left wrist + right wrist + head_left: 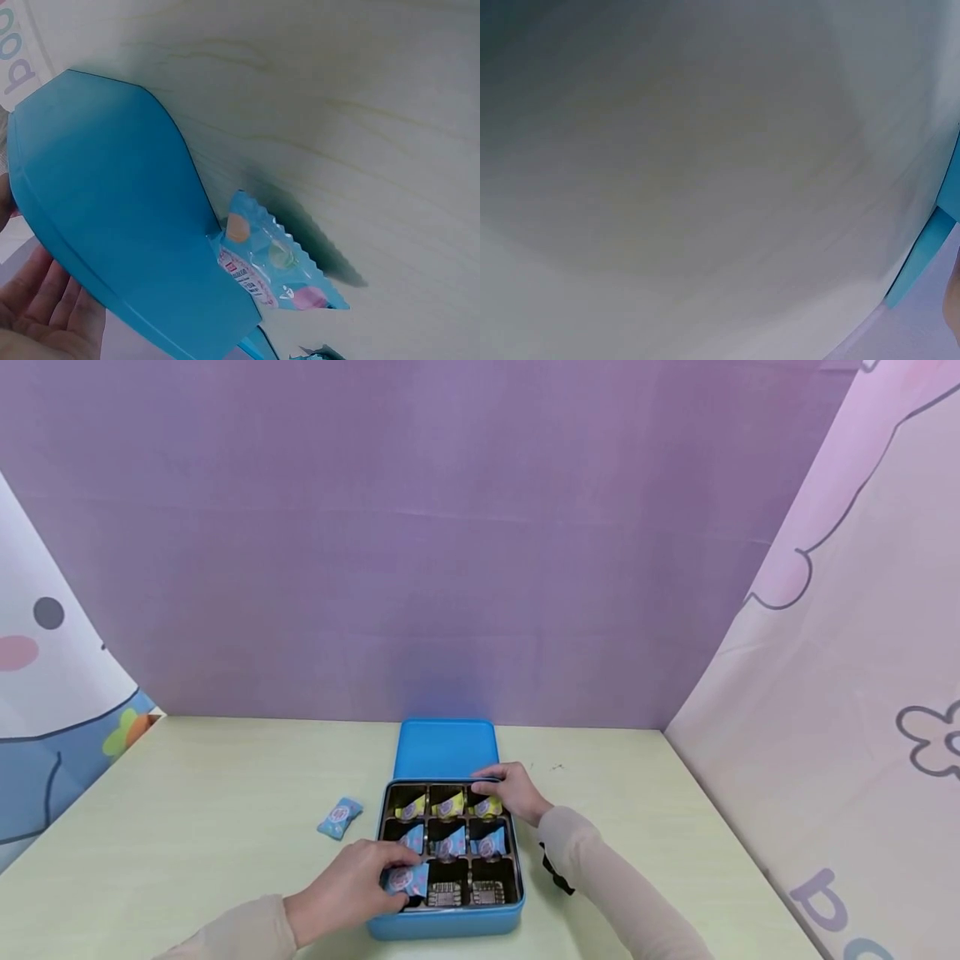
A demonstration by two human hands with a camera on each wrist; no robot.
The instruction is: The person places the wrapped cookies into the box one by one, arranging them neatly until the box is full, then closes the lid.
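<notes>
A blue box holds a dark tray divided into compartments. My left hand pinches a blue wrapped candy between thumb and fingers at the front left compartment. Yellow wrapped candies fill the back row, and blue wrapped candies the middle one. Bare tray floor shows in the front middle and front right compartments. At the back right corner, my right hand grips the box rim, thumb and fingers on either side. The left wrist view has fingers beside the box's blue wall; the held candy is hidden there.
The blue lid lies open behind the box, near the purple backdrop. One loose blue candy lies on the pale table, left of the box. Printed cloth panels flank the table.
</notes>
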